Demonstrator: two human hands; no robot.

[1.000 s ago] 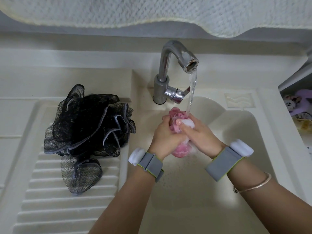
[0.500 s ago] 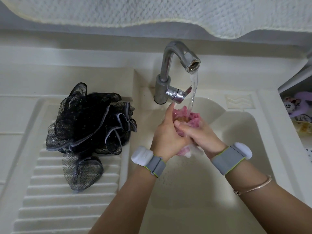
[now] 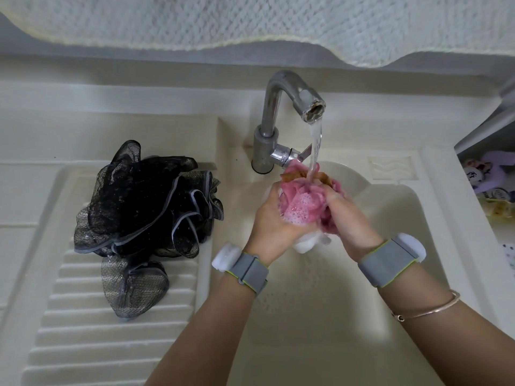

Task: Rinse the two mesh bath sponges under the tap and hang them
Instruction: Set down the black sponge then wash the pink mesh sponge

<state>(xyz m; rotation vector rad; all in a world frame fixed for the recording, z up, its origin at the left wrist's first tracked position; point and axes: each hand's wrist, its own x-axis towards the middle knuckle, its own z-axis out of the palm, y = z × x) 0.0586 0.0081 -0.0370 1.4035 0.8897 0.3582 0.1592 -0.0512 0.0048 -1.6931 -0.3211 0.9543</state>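
Head view: my left hand [image 3: 274,218] and right hand [image 3: 348,215] are both squeezed around the sudsy pink mesh sponge [image 3: 302,204] under the stream from the tap [image 3: 289,118], over the sink [image 3: 434,232]. Black mesh sponge [image 3: 145,215] lies on the ribbed drainboard [image 3: 83,316], well apart.

Cream washboard sink [image 3: 434,207], white textured towel [image 3: 250,20] hanging above, soft light

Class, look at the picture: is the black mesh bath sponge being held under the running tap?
No, the black mesh bath sponge lies untouched on the ribbed draining board, while both hands squeeze the pink mesh sponge under the water.
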